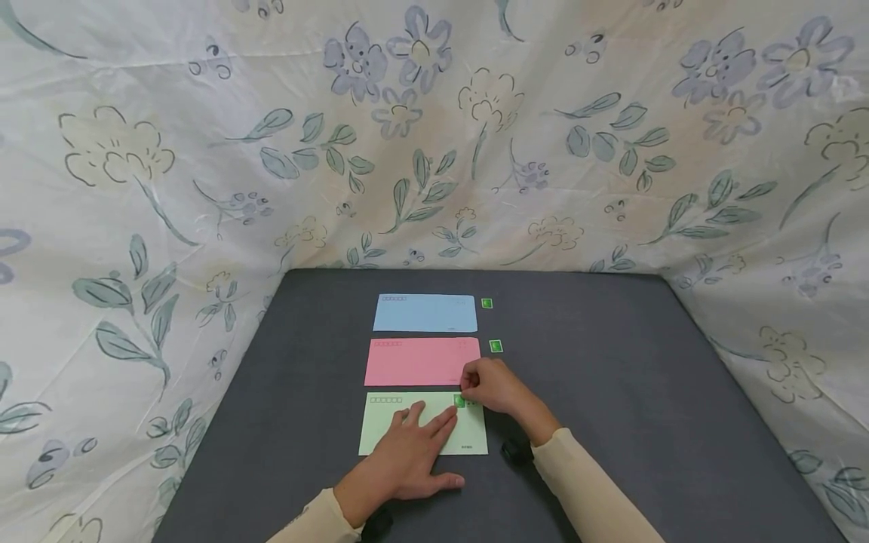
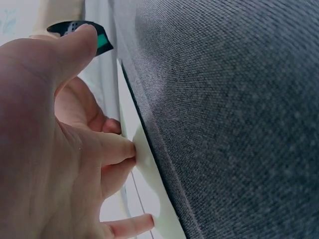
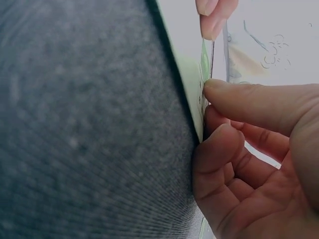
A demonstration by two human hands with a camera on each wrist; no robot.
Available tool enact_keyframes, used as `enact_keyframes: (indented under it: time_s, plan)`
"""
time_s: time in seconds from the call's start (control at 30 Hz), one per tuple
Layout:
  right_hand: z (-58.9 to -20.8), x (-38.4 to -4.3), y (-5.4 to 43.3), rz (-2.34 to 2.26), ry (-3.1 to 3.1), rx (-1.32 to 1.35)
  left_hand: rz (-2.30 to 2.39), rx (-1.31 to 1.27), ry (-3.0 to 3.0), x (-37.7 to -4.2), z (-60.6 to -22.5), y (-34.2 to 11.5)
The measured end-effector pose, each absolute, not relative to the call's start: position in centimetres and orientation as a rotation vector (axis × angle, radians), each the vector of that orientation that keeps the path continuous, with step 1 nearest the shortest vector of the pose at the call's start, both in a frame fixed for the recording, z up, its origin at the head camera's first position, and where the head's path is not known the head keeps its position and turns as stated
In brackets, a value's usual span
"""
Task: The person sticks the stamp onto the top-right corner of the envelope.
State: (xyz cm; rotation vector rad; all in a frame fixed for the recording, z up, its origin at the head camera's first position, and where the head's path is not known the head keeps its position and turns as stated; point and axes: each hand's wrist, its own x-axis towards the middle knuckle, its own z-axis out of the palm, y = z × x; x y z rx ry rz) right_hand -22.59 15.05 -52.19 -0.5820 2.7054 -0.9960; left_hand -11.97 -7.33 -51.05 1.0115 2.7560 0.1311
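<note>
A pale green envelope (image 1: 380, 430) lies nearest me on the dark grey table. My left hand (image 1: 414, 452) rests on it with fingers spread, the thumb out past its lower edge. In the left wrist view the fingertips (image 2: 128, 149) press on the paper. A small green stamp (image 1: 459, 401) is at the envelope's top right corner, close to the left fingertips. My right hand (image 1: 494, 385) pinches at the stamp's right edge with thumb and forefinger, its other fingers curled. In the right wrist view the thumb (image 3: 219, 89) meets the stamp's edge, and the fingers hide part of that corner.
Beyond the green envelope lie a pink envelope (image 1: 421, 362) and a blue envelope (image 1: 424, 313), in a column. One green stamp (image 1: 496, 346) sits right of the pink one, another stamp (image 1: 486, 303) right of the blue. A flowered cloth (image 1: 421, 188) hangs around the table.
</note>
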Motion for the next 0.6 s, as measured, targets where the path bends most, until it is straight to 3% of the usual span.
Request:
enact_keyframes:
  time_s: [0.6]
  plan:
    - [-52.16, -22.42, 15.21, -1.029, 2.704, -0.582, 0.152, 1.004, 2.75, -11.93, -51.23, -7.37]
